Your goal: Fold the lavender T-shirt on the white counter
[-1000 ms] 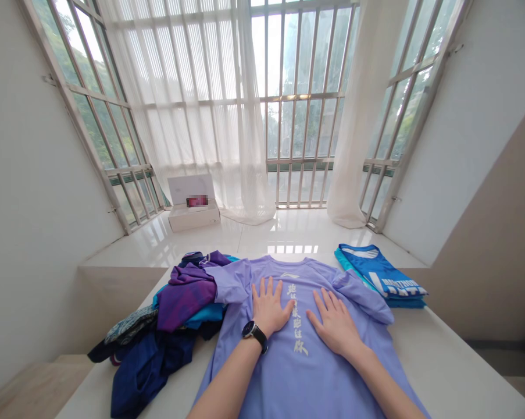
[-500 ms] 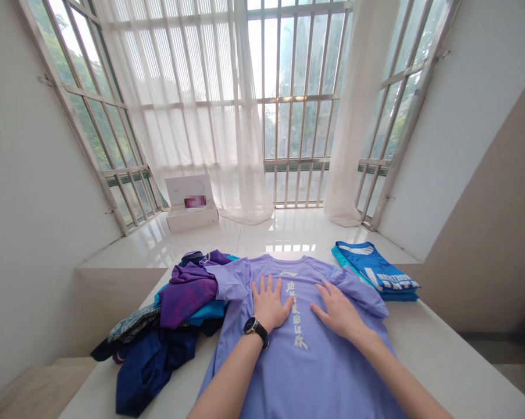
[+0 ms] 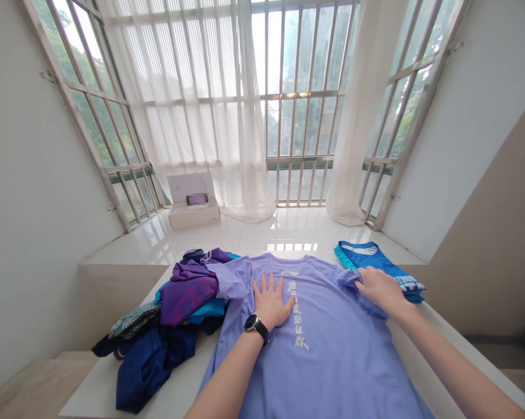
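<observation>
A lavender T-shirt [image 3: 332, 361] with a column of pale printed characters lies spread on the white table, neckline away from me. My left hand [image 3: 271, 302], with a black watch [image 3: 256, 329] on its wrist, rests flat on the chest with fingers spread. At the right sleeve, my right hand [image 3: 381, 290] has its fingers closed on the sleeve's fabric, which bunches up there. Just beyond that hand sits a stack of folded shirts [image 3: 367, 256], blue on top and teal below, partly covered by the hand.
Left of the T-shirt is a heap of crumpled clothes [image 3: 188, 291] in purple, blue and navy. An open white box [image 3: 195, 217] stands on the window ledge [image 3: 245, 238] behind. Sheer curtains [image 3: 201, 116] hang before the barred windows.
My right hand has moved right from the shirt's chest to its right sleeve and closed on the fabric, pulling it up a little. My left hand stays in place.
</observation>
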A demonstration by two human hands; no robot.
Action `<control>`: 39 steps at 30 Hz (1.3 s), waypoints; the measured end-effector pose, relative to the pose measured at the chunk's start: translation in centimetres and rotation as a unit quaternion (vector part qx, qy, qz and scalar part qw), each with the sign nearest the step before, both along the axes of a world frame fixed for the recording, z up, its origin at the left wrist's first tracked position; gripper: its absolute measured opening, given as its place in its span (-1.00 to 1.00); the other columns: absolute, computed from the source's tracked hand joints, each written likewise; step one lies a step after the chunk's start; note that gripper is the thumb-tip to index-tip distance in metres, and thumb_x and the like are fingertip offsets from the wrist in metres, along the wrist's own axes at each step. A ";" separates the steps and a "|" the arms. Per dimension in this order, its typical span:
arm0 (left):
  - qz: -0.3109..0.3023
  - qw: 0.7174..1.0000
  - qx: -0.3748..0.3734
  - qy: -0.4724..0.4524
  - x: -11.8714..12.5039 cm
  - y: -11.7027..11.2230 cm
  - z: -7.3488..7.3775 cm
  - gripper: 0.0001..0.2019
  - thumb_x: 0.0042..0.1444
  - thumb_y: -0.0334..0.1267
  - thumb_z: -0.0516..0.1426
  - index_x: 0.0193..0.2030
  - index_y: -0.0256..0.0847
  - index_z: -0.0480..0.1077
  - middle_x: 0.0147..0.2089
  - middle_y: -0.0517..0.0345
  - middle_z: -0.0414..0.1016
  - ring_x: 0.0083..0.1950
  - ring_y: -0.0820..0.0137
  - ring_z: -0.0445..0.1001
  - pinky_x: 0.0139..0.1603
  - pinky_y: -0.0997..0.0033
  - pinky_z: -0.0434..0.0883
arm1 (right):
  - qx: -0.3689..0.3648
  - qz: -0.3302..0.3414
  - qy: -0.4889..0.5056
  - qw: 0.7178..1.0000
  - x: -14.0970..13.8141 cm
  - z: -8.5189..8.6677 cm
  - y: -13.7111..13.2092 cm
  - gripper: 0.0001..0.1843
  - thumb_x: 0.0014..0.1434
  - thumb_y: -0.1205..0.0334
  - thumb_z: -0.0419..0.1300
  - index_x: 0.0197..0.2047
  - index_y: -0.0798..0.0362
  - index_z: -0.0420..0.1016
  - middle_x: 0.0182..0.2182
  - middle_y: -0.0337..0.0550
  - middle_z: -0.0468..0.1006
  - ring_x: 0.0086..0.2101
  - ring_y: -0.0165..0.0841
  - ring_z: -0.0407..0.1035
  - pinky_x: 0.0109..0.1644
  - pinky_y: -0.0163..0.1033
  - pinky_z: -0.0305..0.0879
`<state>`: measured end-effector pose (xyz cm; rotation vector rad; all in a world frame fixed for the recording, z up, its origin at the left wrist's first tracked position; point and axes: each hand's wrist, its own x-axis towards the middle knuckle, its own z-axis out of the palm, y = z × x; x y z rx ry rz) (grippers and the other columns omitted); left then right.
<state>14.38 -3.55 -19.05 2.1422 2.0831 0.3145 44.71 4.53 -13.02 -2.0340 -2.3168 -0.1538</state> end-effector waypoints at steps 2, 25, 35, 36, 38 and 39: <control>0.000 0.999 -0.032 0.006 0.3 0.4 1.0 -0.23 0.24 0.26 -0.13 0.45 -0.18 0.07 0.51 -0.19 -0.09 0.50 -0.21 -0.21 0.35 -0.44 -0.23 | -0.022 -0.011 0.030 0.999 0.6 0.4 0.8 -0.70 0.31 0.08 -0.02 -0.21 0.05 0.46 -0.23 0.08 0.60 -0.19 -0.10 0.50 -0.28 -0.17 0.21; -0.177 0.977 0.106 -0.054 11.4 6.6 -0.9 -0.55 0.34 -0.08 -0.11 0.32 -0.05 0.22 0.39 0.03 0.20 0.40 0.00 0.05 0.38 -0.33 -0.03 | -0.160 0.016 0.070 0.985 -0.8 -0.6 3.4 -0.70 0.11 0.01 0.18 -0.28 0.06 0.57 -0.20 0.11 0.65 -0.15 -0.03 0.52 -0.18 -0.14 0.31; -0.184 0.980 0.048 -0.054 11.5 7.0 -1.1 -0.39 0.34 0.14 -0.23 0.42 -0.03 0.10 0.48 0.06 0.06 0.49 -0.05 -0.12 0.40 -0.40 -0.23 | -0.127 0.125 0.206 0.962 -1.8 -1.9 3.3 -0.66 0.16 0.04 0.11 -0.58 0.00 0.38 -0.47 -0.17 0.51 -0.24 -0.20 0.41 -0.14 -0.18 0.31; -0.184 0.980 0.047 -0.054 11.5 7.0 -1.1 -0.40 0.35 0.13 -0.23 0.42 -0.04 0.11 0.48 0.05 0.05 0.49 -0.04 -0.13 0.40 -0.39 -0.24 | -0.133 0.122 0.206 0.962 -1.9 -2.1 3.2 -0.66 0.15 0.03 0.11 -0.59 0.00 0.36 -0.52 -0.21 0.48 -0.34 -0.25 0.38 -0.22 -0.20 0.29; -0.185 0.980 0.048 -0.055 11.5 6.9 -1.2 -0.41 0.35 0.10 -0.22 0.42 -0.05 0.11 0.48 0.05 0.05 0.49 -0.04 -0.13 0.41 -0.38 -0.24 | -0.142 0.119 0.212 0.960 -2.1 -2.1 3.1 -0.65 0.12 0.02 0.11 -0.60 0.00 0.34 -0.58 -0.26 0.42 -0.45 -0.32 0.31 -0.33 -0.23 0.24; -0.186 0.980 0.050 -0.056 11.4 7.0 -1.2 -0.42 0.35 0.09 -0.21 0.42 -0.05 0.11 0.48 0.05 0.05 0.49 -0.04 -0.13 0.40 -0.38 -0.24 | -0.145 0.117 0.215 0.959 -2.1 -2.0 3.0 -0.65 0.11 0.01 0.11 -0.61 0.00 0.33 -0.60 -0.28 0.40 -0.47 -0.33 0.29 -0.36 -0.24 0.21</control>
